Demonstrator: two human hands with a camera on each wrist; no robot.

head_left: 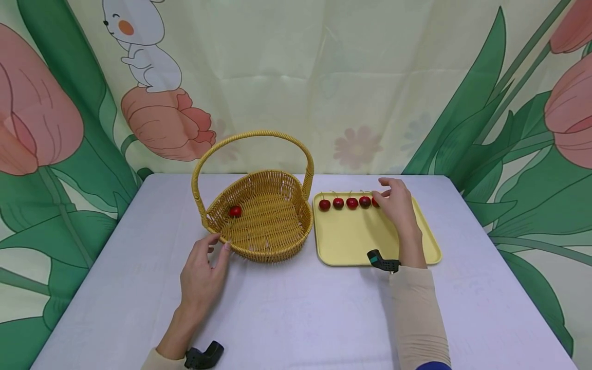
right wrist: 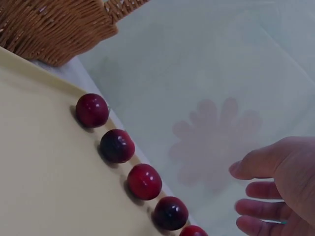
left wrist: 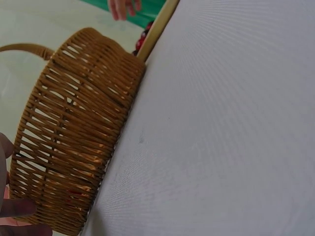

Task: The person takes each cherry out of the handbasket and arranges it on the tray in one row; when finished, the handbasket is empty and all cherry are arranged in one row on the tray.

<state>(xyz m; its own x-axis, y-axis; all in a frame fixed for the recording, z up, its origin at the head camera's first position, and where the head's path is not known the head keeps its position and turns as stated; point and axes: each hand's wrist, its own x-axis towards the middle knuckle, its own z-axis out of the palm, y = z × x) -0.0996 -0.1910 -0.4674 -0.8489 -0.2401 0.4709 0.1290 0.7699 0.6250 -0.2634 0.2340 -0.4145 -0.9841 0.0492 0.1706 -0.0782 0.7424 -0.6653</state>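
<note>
A wicker basket (head_left: 263, 252) with a tall arched handle stands on the left half of the table, and a single cherry (head_left: 235, 211) lies inside it. My left hand (head_left: 203, 275) holds the basket's near-left rim; in the left wrist view some fingers (left wrist: 19, 207) lie against the outer weave. Several dark red cherries (head_left: 352, 203) line the far edge of a yellow tray (head_left: 356, 241). Over the right end of that row, my right hand (head_left: 395, 203) has its thumb and fingers apart, overlapping the last cherry in the head view. Nothing shows between them in the right wrist view.
A white-covered table (head_left: 287, 318) carries both basket and tray, which sit side by side. The basket's handle (head_left: 252, 134) arches high above its bowl. Behind the table's far edge hangs a printed curtain (head_left: 370, 92) with tulips and a rabbit.
</note>
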